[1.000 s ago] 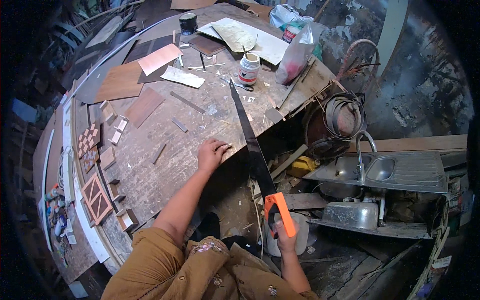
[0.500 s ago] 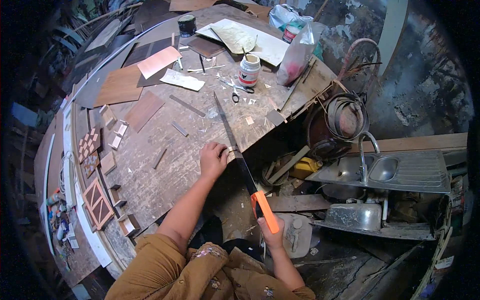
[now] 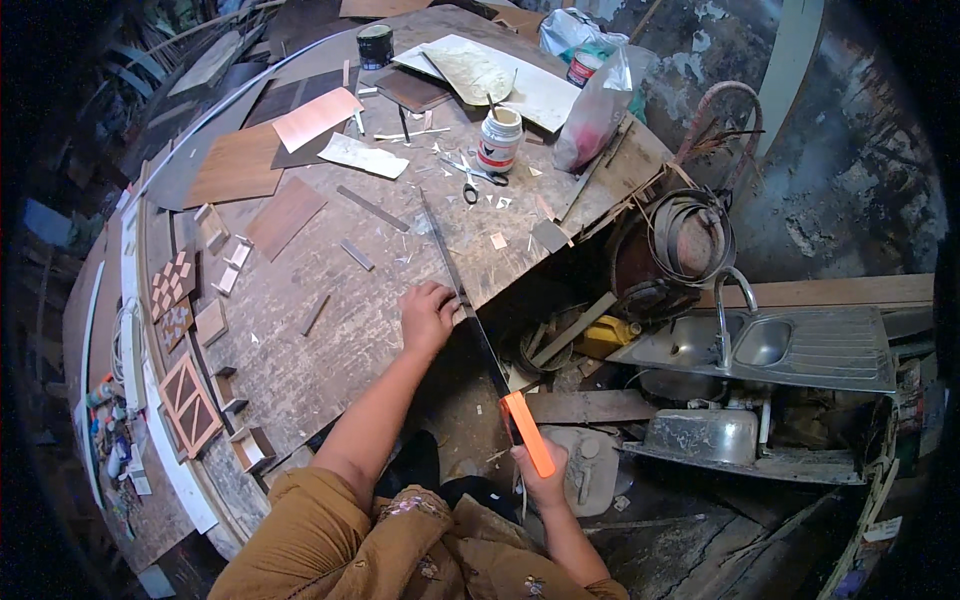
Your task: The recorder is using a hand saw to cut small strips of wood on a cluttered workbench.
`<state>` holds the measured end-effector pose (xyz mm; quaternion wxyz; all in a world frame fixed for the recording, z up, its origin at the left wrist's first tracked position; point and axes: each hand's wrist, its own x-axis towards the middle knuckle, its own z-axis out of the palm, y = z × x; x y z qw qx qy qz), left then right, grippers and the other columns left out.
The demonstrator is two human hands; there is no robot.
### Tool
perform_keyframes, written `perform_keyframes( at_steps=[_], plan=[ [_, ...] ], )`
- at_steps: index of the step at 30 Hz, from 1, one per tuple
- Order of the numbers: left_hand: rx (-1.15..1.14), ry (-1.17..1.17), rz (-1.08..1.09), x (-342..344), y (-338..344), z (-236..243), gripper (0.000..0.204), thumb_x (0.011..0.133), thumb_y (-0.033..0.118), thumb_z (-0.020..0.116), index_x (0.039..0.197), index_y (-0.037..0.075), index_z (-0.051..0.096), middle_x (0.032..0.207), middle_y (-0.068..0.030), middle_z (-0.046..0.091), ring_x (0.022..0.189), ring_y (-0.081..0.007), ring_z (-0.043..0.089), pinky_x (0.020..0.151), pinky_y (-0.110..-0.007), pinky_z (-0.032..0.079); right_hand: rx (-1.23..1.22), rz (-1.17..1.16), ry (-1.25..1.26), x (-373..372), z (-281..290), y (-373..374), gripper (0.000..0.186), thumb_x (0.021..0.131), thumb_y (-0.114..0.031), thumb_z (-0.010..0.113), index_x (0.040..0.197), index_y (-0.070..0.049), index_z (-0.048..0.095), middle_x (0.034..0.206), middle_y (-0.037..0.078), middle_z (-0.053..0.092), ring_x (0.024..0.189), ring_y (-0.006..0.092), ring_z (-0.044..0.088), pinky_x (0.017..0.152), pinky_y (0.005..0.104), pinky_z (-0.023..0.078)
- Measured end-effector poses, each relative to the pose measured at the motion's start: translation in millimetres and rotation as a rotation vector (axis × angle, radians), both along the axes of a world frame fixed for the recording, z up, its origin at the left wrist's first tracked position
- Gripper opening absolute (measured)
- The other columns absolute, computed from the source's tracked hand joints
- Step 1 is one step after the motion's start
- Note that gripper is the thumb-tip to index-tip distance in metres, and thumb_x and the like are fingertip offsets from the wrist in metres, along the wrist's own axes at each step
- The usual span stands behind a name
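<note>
My right hand [image 3: 541, 472] is wrapped around the orange handle of a handsaw [image 3: 485, 345]. The long dark blade slants up and leftward over the front edge of the worktable [image 3: 350, 290]. Close beside the blade, my left hand [image 3: 428, 315] is closed at the table edge, its fingers bent over a small piece of wood [image 3: 459, 314]. Most of that piece is hidden by the fingers and the blade. Scissors [image 3: 470, 186] and an open white jar [image 3: 499, 140] with a stick in it stand beyond the saw's tip.
Small wooden parts and a framed wooden panel [image 3: 190, 405] line the table's left side. Thin wood sheets [image 3: 235, 168] and a dark can [image 3: 375, 47] lie farther back. At right are a plastic bag [image 3: 597, 120], a metal sink [image 3: 780, 345] and a yellow container [image 3: 607, 337].
The saw has slid slightly along its length, its handle now a little lower and nearer me, together with my right hand. My left hand stays at the table edge.
</note>
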<state>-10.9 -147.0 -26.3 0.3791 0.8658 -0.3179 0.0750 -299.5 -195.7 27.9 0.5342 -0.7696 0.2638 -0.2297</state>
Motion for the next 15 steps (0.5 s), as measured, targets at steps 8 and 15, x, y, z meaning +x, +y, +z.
perform_keyframes(
  at_steps=[8, 15],
  plan=[
    [-0.045, 0.023, -0.034, 7.0, -3.2, -4.6, 0.014, 0.072, 0.014, 0.068, 0.086, 0.009, 0.067, 0.088, -0.0056, 0.062, 0.090, -0.0275, 0.055, 0.080, -0.042, 0.039, 0.116, -0.084, -0.030, 19.6, 1.2, 11.1, 0.024, 0.080, -0.018, 0.071, 0.075, 0.001, 0.058, 0.057, 0.009, 0.051, 0.050, 0.0193, 0.049, 0.050, 0.0324, 0.041],
    [-0.021, 0.002, -0.039, 7.9, -4.4, -5.4, 0.013, 0.071, 0.013, 0.067, 0.083, 0.008, 0.067, 0.087, -0.0058, 0.062, 0.089, -0.0280, 0.056, 0.079, -0.041, 0.040, -0.150, 0.013, 0.038, -22.7, -20.1, 15.3, 0.028, 0.080, -0.024, 0.071, 0.072, -0.002, 0.056, 0.057, 0.011, 0.050, 0.051, 0.0286, 0.052, 0.049, 0.0362, 0.041]
  ],
)
